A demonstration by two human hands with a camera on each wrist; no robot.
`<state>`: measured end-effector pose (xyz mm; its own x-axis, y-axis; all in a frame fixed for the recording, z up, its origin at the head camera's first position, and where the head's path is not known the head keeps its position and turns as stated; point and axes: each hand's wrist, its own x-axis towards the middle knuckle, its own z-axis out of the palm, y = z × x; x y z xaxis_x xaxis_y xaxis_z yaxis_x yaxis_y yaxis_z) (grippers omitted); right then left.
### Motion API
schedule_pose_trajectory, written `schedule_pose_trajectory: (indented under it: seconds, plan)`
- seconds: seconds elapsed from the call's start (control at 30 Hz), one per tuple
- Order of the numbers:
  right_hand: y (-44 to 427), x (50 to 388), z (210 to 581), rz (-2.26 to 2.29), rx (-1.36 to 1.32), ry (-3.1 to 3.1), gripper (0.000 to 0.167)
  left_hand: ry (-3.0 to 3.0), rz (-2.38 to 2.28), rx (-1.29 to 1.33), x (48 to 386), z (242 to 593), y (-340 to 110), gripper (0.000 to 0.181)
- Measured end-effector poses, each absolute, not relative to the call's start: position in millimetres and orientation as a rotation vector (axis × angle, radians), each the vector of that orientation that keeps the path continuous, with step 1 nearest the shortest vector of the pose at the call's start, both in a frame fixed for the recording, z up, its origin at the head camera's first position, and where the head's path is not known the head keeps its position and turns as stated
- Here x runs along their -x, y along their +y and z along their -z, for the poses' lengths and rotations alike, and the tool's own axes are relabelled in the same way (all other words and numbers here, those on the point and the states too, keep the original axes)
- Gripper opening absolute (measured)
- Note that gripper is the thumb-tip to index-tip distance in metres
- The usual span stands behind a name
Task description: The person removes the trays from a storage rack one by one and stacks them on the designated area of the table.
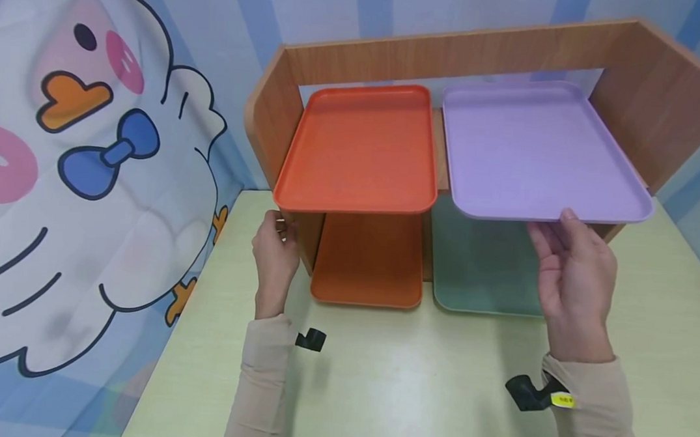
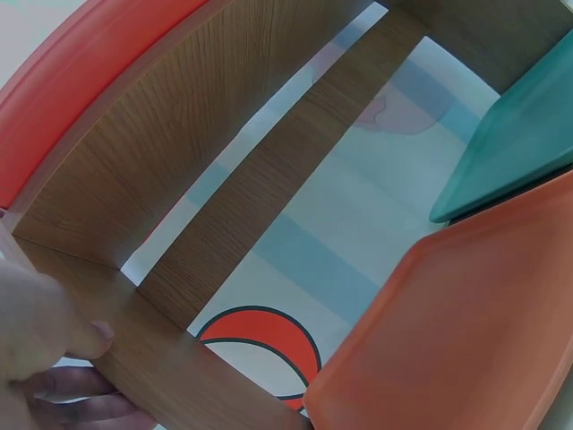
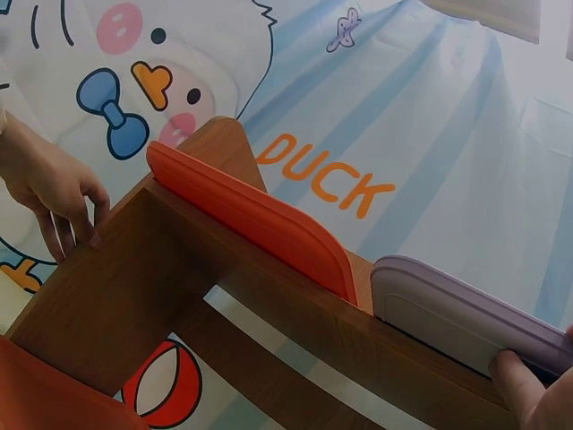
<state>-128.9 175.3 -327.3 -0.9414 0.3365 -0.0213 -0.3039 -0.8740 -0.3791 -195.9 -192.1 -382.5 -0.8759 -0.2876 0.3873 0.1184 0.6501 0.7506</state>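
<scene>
Wrinkled sleeves end in left grip clamping woodgrain shelf and right grip pinching round-cornered lilac tray.

The head view is bright and fairly even, with a pale patch of glare on the table at lower centre and soft shadows beside the sleeves. Both wrist views are dimmer: the shelf looks dark inside, its edge bowed at upper left, while the cloth washes pale at upper right. Lettering on the yellow label is too small to read.
</scene>
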Motion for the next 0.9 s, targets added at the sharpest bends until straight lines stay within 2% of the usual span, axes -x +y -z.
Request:
schedule_pose_trajectory:
  seconds: [0.9]
  plan:
    - [177, 101, 332, -2.702, 0.007, -0.493, 0.025, -2.384, 1.156, -0.127, 197, 383, -193, 0.020]
